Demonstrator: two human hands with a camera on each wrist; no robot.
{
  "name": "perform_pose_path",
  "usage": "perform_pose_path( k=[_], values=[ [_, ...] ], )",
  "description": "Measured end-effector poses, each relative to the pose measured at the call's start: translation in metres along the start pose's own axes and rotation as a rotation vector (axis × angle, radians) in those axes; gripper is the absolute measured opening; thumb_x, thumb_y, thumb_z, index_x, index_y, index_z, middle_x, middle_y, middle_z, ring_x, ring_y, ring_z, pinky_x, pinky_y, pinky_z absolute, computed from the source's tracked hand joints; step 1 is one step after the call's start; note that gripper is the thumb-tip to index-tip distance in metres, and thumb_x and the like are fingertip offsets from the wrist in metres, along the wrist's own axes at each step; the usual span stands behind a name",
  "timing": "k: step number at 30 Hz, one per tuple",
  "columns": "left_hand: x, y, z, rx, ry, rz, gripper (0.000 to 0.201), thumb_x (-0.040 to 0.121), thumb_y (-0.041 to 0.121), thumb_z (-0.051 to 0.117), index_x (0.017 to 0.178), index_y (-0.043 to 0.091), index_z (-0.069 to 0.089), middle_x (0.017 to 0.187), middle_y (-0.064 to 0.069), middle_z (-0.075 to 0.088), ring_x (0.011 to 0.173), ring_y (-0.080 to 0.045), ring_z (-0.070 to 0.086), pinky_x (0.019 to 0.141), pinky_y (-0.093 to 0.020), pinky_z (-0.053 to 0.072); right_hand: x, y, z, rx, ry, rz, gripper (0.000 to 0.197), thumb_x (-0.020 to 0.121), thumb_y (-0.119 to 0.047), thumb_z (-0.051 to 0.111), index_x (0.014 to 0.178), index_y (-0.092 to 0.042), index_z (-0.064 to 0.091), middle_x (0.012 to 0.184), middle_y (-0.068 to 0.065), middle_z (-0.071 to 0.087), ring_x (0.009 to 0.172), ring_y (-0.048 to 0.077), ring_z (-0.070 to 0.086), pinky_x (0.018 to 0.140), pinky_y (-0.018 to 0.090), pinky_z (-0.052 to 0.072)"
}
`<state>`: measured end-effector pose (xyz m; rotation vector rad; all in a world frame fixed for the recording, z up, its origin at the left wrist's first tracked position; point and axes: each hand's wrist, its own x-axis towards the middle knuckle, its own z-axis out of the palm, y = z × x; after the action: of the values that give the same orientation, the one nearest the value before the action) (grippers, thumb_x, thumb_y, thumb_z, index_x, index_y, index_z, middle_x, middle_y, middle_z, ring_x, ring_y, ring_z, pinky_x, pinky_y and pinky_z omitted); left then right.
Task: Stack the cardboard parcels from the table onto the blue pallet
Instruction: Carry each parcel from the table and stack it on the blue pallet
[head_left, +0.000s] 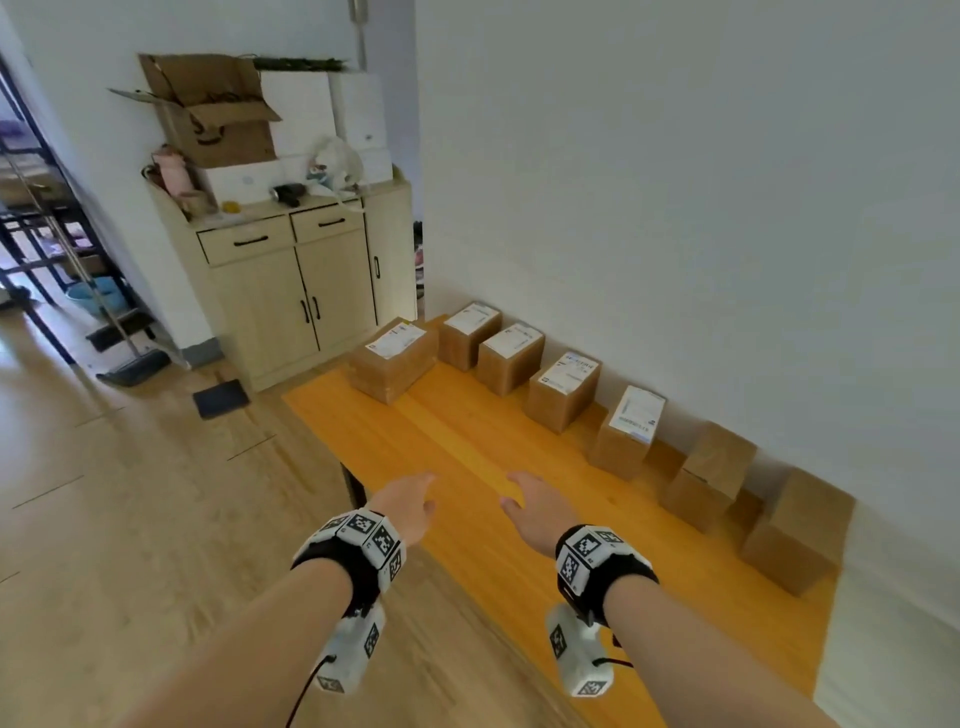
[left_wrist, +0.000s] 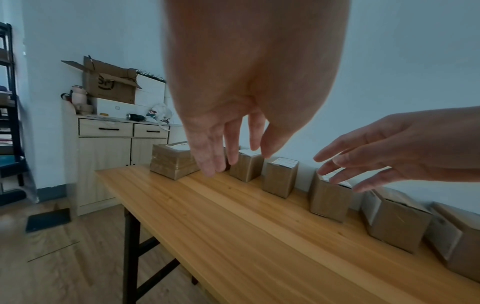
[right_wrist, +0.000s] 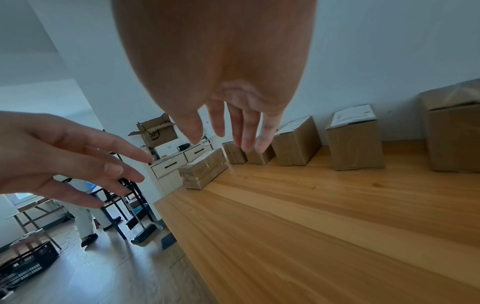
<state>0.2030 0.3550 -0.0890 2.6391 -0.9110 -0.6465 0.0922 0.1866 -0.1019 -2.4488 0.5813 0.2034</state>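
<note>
Several brown cardboard parcels stand in a row along the wall side of the wooden table (head_left: 467, 452). The widest parcel (head_left: 392, 358) (left_wrist: 172, 160) (right_wrist: 205, 168) lies at the far end; a labelled parcel (head_left: 628, 431) (left_wrist: 330, 197) (right_wrist: 354, 137) stands mid-row; two plain parcels (head_left: 711, 475) sit nearest on the right. My left hand (head_left: 410, 501) (left_wrist: 228, 144) and right hand (head_left: 535, 506) (right_wrist: 233, 127) hover above the table's near part, palms down, fingers straight and spread, holding nothing. Both are well short of the parcels. No blue pallet is in view.
A pale cabinet (head_left: 296, 280) with an open carton (head_left: 213, 119) and white boxes on top stands past the table's far end. A broom head (head_left: 135, 366) and dark mat (head_left: 221, 397) lie on the wood floor at left. A person's legs (right_wrist: 85, 222) show far off.
</note>
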Motion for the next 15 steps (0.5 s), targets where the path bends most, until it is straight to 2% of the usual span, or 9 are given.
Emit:
perform_pose_path(
  k=[2, 4, 7, 9, 10, 13, 15],
  values=[
    [0.021, -0.021, -0.01, -0.018, 0.002, 0.009, 0.049, 0.1, 0.024, 0.041, 0.147, 0.021, 0.028, 0.136, -0.004, 0.051, 0.1, -0.018, 0.059, 0.066, -0.021, 0.047, 0.022, -0.014, 0.002, 0.007, 0.002, 0.017, 0.052, 0.102, -0.033, 0.036, 0.149, -0.014, 0.024, 0.155, 0.002, 0.024, 0.141, 0.02, 0.027, 0.113, 0.033, 0.027],
    [0.042, -0.041, -0.02, -0.038, -0.001, 0.025, 0.049, 0.1, 0.024, 0.042, 0.147, 0.022, 0.028, 0.134, -0.004, 0.053, 0.09, -0.013, 0.054, 0.06, -0.016, 0.042, 0.043, -0.028, 0.005, 0.01, 0.017, 0.041, 0.052, 0.102, -0.032, 0.036, 0.149, -0.014, 0.024, 0.155, 0.003, 0.024, 0.141, 0.02, 0.027, 0.112, 0.033, 0.027],
    [0.069, -0.071, -0.043, -0.064, -0.03, 0.054, 0.05, 0.099, 0.023, 0.043, 0.147, 0.021, 0.027, 0.139, -0.004, 0.048, 0.091, -0.013, 0.059, 0.068, -0.022, 0.05, 0.072, -0.053, 0.014, 0.044, 0.034, 0.1, 0.051, 0.102, -0.032, 0.036, 0.148, -0.014, 0.024, 0.155, 0.003, 0.025, 0.14, 0.02, 0.028, 0.112, 0.032, 0.027],
    [0.087, -0.09, -0.062, -0.06, -0.044, 0.091, 0.05, 0.1, 0.023, 0.042, 0.147, 0.021, 0.027, 0.139, -0.005, 0.048, 0.081, -0.01, 0.061, 0.063, -0.019, 0.05, 0.09, -0.068, 0.021, 0.07, 0.044, 0.143, 0.051, 0.101, -0.032, 0.037, 0.148, -0.014, 0.025, 0.154, 0.003, 0.028, 0.139, 0.02, 0.031, 0.113, 0.034, 0.029],
    [0.096, -0.102, -0.073, -0.059, -0.042, 0.111, 0.05, 0.099, 0.023, 0.042, 0.147, 0.021, 0.027, 0.139, -0.005, 0.048, 0.081, -0.01, 0.061, 0.065, -0.019, 0.05, 0.101, -0.076, 0.025, 0.083, 0.053, 0.168, 0.051, 0.101, -0.033, 0.038, 0.148, -0.014, 0.026, 0.153, 0.003, 0.029, 0.138, 0.02, 0.032, 0.112, 0.035, 0.03],
    [0.124, -0.136, -0.104, -0.061, -0.042, 0.157, 0.05, 0.099, 0.022, 0.044, 0.146, 0.019, 0.028, 0.145, -0.003, 0.042, 0.106, -0.012, 0.058, 0.085, -0.022, 0.047, 0.13, -0.101, 0.035, 0.119, 0.082, 0.235, 0.051, 0.101, -0.035, 0.038, 0.147, -0.015, 0.028, 0.152, 0.004, 0.032, 0.136, 0.02, 0.036, 0.11, 0.035, 0.034],
    [0.144, -0.159, -0.122, -0.065, -0.044, 0.183, 0.05, 0.098, 0.022, 0.045, 0.146, 0.02, 0.029, 0.146, -0.001, 0.041, 0.108, -0.014, 0.058, 0.085, -0.023, 0.047, 0.147, -0.118, 0.041, 0.143, 0.106, 0.265, 0.051, 0.101, -0.036, 0.038, 0.146, -0.015, 0.029, 0.15, 0.004, 0.034, 0.135, 0.021, 0.038, 0.108, 0.034, 0.037]
  ],
)
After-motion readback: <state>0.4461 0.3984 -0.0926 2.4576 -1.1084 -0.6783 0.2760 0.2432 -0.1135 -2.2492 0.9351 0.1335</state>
